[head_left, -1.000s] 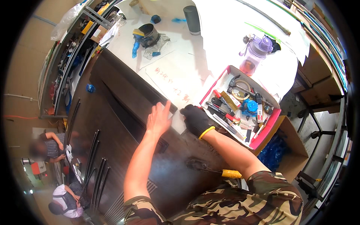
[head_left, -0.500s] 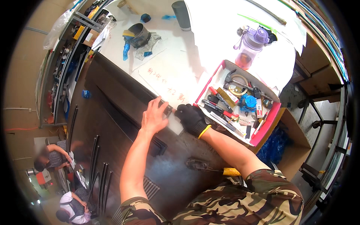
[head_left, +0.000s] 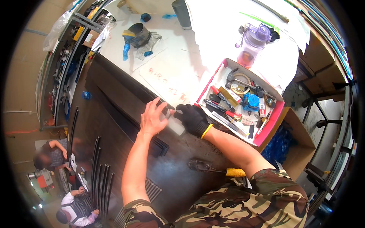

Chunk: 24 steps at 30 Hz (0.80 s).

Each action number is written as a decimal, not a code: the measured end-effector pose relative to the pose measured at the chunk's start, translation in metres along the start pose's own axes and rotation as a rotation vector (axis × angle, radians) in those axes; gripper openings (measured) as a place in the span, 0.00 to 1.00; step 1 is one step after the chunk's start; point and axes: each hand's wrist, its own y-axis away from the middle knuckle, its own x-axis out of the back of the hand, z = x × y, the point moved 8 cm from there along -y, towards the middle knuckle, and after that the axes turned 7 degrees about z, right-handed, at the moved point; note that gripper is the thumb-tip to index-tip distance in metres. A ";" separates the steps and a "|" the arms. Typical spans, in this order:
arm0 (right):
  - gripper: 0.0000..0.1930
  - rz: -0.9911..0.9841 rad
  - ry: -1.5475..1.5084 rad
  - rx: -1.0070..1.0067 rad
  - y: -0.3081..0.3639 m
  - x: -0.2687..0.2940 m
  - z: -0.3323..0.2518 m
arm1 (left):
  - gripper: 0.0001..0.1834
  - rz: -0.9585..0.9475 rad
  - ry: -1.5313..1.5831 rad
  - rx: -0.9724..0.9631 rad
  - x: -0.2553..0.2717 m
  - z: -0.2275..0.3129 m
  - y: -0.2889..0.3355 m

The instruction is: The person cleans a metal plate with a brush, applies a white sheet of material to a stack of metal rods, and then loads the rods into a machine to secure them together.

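My half-open left hand [head_left: 153, 119] touches the dark strip [head_left: 121, 81] running toward ten o'clock; my curled right hand's [head_left: 193, 119] hold I can't tell.

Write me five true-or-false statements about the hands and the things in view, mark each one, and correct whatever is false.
1. The right hand is gloved, while the left hand is bare. True.
2. The two hands are far apart. False: their fingers are close together.
3. The pot is to the left of the purple bottle. True.
4. A roll of tape lies in the box. True.
5. The bottle lies in the box. False: it stands outside it, on the far side.
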 end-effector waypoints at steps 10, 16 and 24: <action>0.08 0.005 0.043 -0.043 -0.008 -0.003 0.000 | 0.28 0.014 -0.074 0.043 -0.004 0.009 -0.005; 0.08 0.057 0.094 0.010 -0.010 0.005 -0.006 | 0.29 0.013 -0.050 0.046 -0.003 0.005 -0.005; 0.08 -0.034 0.098 -0.068 -0.012 -0.002 -0.001 | 0.29 -0.004 -0.029 0.074 -0.004 0.001 -0.003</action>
